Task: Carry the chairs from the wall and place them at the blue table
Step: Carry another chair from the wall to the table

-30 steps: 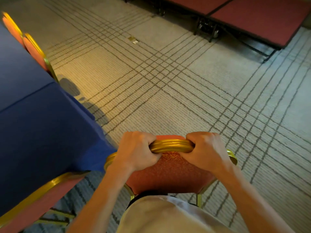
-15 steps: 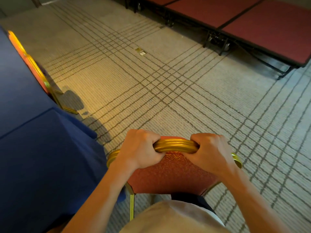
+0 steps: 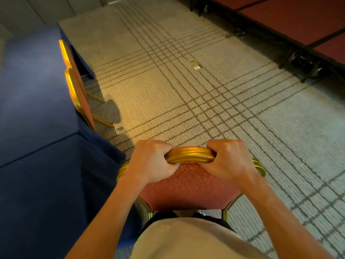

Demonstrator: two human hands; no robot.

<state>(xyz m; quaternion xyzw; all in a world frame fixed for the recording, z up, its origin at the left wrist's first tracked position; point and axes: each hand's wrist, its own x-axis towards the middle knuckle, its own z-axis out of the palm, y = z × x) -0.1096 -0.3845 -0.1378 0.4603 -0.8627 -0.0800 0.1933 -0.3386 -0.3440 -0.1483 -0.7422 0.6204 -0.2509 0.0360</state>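
A red-cushioned chair (image 3: 188, 186) with a gold frame is right in front of me, seen from above its backrest. My left hand (image 3: 151, 161) grips the gold top rail on the left, and my right hand (image 3: 231, 161) grips it on the right. The chair's seat and legs are mostly hidden below the backrest and my body. The blue table (image 3: 37, 128), draped in a dark blue cloth, fills the left side, its corner close to the chair's left edge. Another red and gold chair (image 3: 78, 90) stands pushed against the table's far side edge.
Patterned grey carpet (image 3: 186, 100) stretches ahead and to the right. Red platform panels on black wheeled frames (image 3: 302, 60) run along the upper right. A small floor plate (image 3: 195, 64) sits in the carpet ahead. A pale wall (image 3: 46, 10) is at the top left.
The view has swung left and forward along the table, bringing its far end and the wall into sight. Both hands keep the same grip on the chair's top rail.
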